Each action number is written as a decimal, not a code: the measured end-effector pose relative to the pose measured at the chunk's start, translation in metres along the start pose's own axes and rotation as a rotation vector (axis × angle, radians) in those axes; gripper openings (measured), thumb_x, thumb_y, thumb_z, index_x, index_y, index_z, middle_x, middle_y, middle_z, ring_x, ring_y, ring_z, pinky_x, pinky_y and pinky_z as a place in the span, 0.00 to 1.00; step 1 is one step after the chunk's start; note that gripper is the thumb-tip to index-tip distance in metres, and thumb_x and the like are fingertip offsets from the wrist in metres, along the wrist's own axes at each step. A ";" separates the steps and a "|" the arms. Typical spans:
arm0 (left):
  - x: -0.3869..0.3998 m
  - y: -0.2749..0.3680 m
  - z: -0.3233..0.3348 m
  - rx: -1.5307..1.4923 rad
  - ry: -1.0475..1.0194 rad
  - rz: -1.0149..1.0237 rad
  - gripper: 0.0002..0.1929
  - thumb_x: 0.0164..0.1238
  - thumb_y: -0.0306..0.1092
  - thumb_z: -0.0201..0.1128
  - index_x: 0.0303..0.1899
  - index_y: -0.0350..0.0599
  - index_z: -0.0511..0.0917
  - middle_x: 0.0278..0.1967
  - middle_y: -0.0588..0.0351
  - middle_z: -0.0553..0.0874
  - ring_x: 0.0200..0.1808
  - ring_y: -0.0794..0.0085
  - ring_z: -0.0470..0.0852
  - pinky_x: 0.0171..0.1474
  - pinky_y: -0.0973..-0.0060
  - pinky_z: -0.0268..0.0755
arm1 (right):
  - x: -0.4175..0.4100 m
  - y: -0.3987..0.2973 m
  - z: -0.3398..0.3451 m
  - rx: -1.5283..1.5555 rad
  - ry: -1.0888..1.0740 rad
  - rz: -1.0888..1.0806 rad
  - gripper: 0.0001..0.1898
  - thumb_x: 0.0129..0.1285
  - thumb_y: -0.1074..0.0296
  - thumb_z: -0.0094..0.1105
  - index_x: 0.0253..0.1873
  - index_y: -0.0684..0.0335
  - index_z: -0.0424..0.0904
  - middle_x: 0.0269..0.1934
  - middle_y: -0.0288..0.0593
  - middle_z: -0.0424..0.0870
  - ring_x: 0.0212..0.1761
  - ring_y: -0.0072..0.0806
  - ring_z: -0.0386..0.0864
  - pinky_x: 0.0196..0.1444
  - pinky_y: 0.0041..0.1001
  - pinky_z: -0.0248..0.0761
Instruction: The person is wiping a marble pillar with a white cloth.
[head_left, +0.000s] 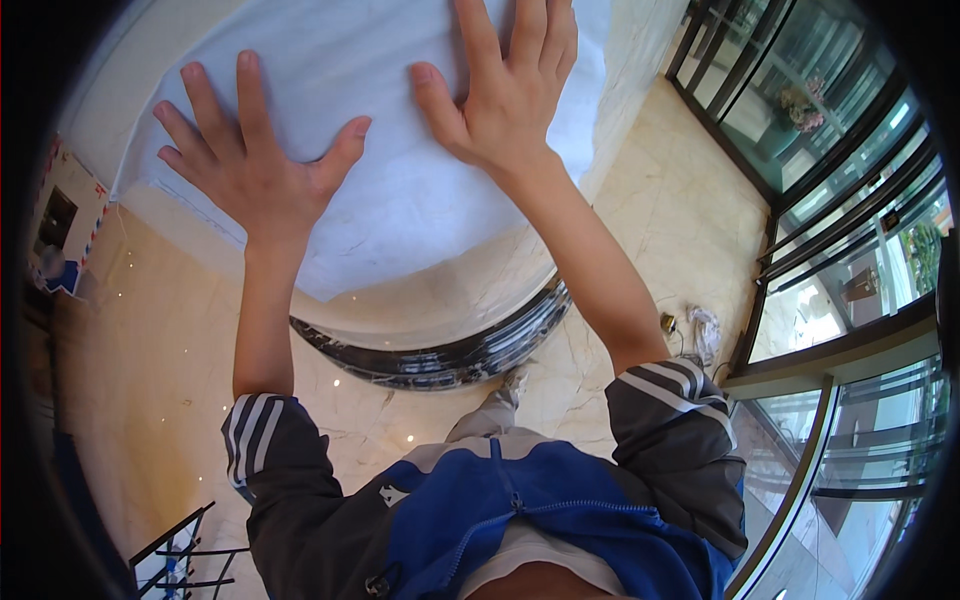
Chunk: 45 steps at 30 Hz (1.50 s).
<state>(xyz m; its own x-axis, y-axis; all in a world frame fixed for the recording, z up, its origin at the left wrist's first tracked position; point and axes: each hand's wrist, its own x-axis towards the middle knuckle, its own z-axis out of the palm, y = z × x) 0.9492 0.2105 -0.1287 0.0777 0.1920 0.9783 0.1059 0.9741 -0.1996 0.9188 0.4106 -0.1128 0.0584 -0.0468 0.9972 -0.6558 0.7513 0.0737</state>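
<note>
A large white sheet, apparently cloth, lies against the curved face of a pale marble column. Spread on its left part, palm down, is my left hand, with the thumb and fingers apart. My right hand rests flat on the upper right of the sheet, thumb out to the side; the fingertips run past the top of the picture. Neither hand grips anything. Faint wrinkles cross the sheet, and its lower edge hangs uneven above the column's black marble base.
Glass doors with dark frames stand at the right. On the marble floor near them lie a crumpled whitish item and a small brass-coloured object. A black metal stand is at lower left. A blurred poster-like board shows at the left.
</note>
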 end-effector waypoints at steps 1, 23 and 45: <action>-0.002 0.002 -0.001 -0.023 0.003 -0.016 0.47 0.45 0.76 0.55 0.65 0.55 0.67 0.69 0.44 0.60 0.70 0.37 0.48 0.66 0.41 0.33 | -0.002 0.001 0.001 0.019 0.051 -0.037 0.30 0.54 0.53 0.59 0.61 0.60 0.72 0.66 0.65 0.58 0.67 0.65 0.54 0.63 0.52 0.49; -0.099 0.033 -0.018 -0.018 -0.195 -0.076 0.50 0.50 0.71 0.57 0.70 0.50 0.55 0.71 0.39 0.47 0.71 0.33 0.39 0.64 0.35 0.29 | -0.112 0.001 0.006 -0.035 -0.074 0.049 0.38 0.55 0.38 0.55 0.65 0.58 0.67 0.69 0.62 0.55 0.71 0.64 0.47 0.66 0.53 0.42; -0.176 0.056 -0.025 -0.009 -0.191 -0.046 0.47 0.54 0.73 0.50 0.69 0.52 0.54 0.70 0.36 0.47 0.70 0.31 0.40 0.62 0.30 0.32 | -0.221 -0.016 0.003 0.024 0.004 0.234 0.33 0.57 0.40 0.54 0.62 0.55 0.71 0.67 0.60 0.59 0.68 0.65 0.53 0.62 0.56 0.47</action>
<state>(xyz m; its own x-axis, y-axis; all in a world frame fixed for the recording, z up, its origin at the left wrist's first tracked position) 0.9660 0.2284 -0.3134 -0.1173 0.1677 0.9788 0.1139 0.9814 -0.1545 0.9137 0.4069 -0.3345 -0.0943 0.1295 0.9871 -0.6698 0.7253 -0.1591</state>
